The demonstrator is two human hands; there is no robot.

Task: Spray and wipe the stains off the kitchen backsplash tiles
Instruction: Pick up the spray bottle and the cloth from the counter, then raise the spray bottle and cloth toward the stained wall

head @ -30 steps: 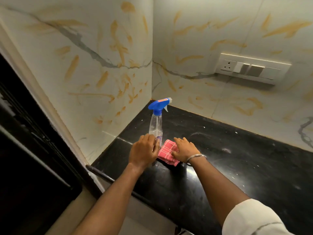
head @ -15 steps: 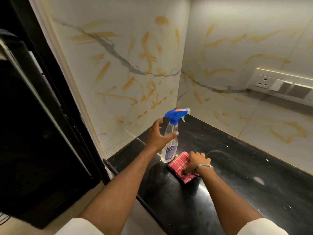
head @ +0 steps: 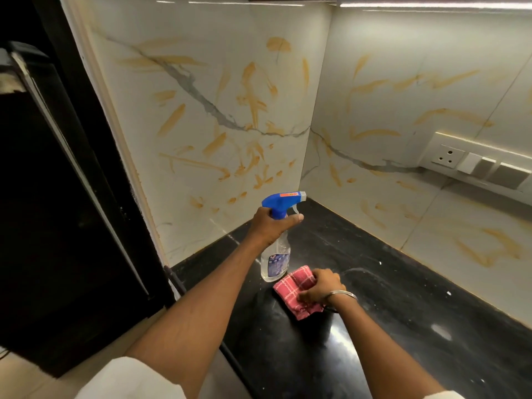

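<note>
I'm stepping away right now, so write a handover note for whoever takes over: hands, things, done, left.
Left hand grips the spray bottle by its neck; it is upright near the corner.
Right hand grips the red checked cloth on the black counter.
Done: both tools in hand; no wiped patch shows.
Left: spray and wipe the orange stains on both backsplash walls.

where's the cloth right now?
Head view, lower centre: the cloth lies on the black counter, gripped by the right hand, just right of the spray bottle base.
</note>
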